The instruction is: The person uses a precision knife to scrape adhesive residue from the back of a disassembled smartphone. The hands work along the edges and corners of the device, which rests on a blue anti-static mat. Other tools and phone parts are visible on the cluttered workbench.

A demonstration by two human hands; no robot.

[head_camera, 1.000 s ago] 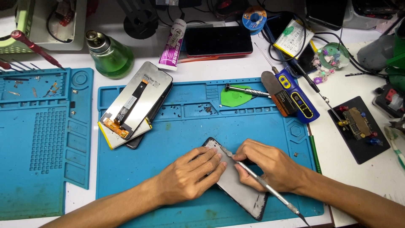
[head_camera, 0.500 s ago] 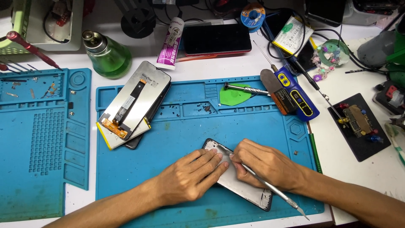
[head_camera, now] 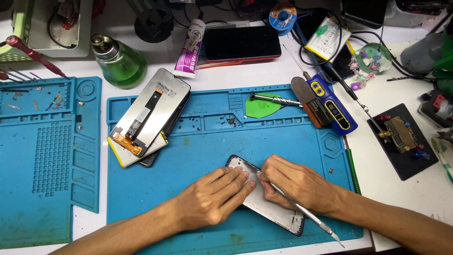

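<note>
**What the hands and edges hide**

The middle of the phone frame [head_camera: 264, 200] lies under both hands. Beyond the phone frame, the right forearm runs off the bottom edge. Left of it, the second blue mat [head_camera: 47, 156] is cropped.

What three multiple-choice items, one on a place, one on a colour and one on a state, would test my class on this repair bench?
1. Where does the phone frame lie?
A. on the large blue mat
B. on the white table
C. in a drawer

2. What colour is the glass bottle?
A. red
B. green
C. clear

3. What does the right hand hold?
A. nothing
B. a glue tube
C. a thin metal tool

Key:
1 A, the frame rests mid-mat under both hands.
2 B, its body is green.
3 C, the tool's handle runs out below the grip, while the left hand presses flat on the frame.
</note>
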